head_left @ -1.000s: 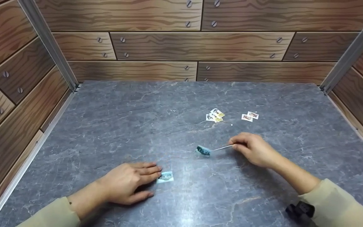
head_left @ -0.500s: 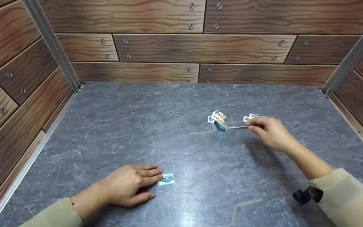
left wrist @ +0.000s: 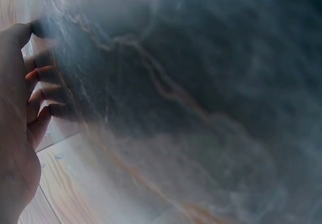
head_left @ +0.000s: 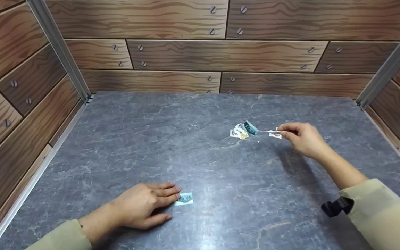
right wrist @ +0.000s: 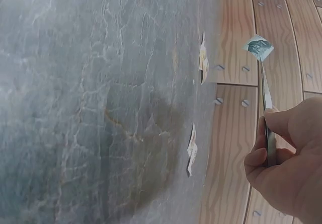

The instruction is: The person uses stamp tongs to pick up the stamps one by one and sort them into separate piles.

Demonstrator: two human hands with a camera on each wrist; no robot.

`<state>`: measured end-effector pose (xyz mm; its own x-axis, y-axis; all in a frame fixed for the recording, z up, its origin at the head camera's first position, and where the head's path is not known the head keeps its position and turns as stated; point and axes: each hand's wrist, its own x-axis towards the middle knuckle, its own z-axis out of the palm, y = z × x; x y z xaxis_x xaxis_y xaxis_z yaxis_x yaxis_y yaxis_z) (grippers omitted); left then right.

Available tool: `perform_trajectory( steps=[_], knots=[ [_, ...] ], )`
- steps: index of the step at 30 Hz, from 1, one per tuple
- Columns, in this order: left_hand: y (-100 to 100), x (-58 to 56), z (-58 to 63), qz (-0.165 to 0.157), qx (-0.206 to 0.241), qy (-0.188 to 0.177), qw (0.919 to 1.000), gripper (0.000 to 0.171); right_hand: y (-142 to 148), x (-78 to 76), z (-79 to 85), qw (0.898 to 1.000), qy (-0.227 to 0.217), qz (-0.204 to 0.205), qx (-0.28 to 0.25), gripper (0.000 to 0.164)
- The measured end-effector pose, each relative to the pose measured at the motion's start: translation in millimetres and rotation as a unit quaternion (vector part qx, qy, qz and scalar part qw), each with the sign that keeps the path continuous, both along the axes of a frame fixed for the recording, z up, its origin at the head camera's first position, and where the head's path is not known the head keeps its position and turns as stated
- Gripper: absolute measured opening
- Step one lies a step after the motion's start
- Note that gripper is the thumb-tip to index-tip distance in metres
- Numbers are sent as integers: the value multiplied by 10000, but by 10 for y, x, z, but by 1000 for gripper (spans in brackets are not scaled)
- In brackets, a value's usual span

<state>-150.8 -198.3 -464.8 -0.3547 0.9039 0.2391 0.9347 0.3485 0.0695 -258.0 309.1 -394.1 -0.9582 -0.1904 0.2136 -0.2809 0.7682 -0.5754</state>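
Observation:
My right hand (head_left: pixel 306 140) pinches a pair of metal tweezers (right wrist: pixel 269 128). At their tips is a small blue-green paper piece with a printed picture, like a stamp (right wrist: pixel 258 48). In the head view this stamp is tilted at the right side of a small cluster of white and yellow stamps (head_left: pixel 238 133); I cannot tell whether it touches them. Red-printed stamps (head_left: pixel 275 134) lie partly hidden behind the right fingers. My left hand (head_left: pixel 144 205) rests on the table, fingers fairly straight, its fingertips touching a light-blue stamp (head_left: pixel 185 199).
The grey marbled table (head_left: pixel 134 146) has wood-pattern panels (head_left: pixel 227 55) at the back and sides. Metal posts (head_left: pixel 59 52) stand at the rear corners. A tiny white speck (head_left: pixel 258 141) lies near the cluster. A black device (head_left: pixel 337 206) sits at the right sleeve.
The right hand has carried the tweezers and blue-green stamp away from me and rightward, from mid-table to the white and yellow cluster. My left hand stays at the light-blue stamp.

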Motion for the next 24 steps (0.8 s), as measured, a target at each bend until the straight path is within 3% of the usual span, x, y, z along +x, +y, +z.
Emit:
perform_trajectory(
  steps=[14,24],
  knots=[
    [-4,5,-9,20,46,9,10000,54,207,49,-99,9997,-10,-120,192,21],
    [5,11,-11,25,52,19,10000,54,348,152,-155,9983,-498,13,295,24]
  ],
)
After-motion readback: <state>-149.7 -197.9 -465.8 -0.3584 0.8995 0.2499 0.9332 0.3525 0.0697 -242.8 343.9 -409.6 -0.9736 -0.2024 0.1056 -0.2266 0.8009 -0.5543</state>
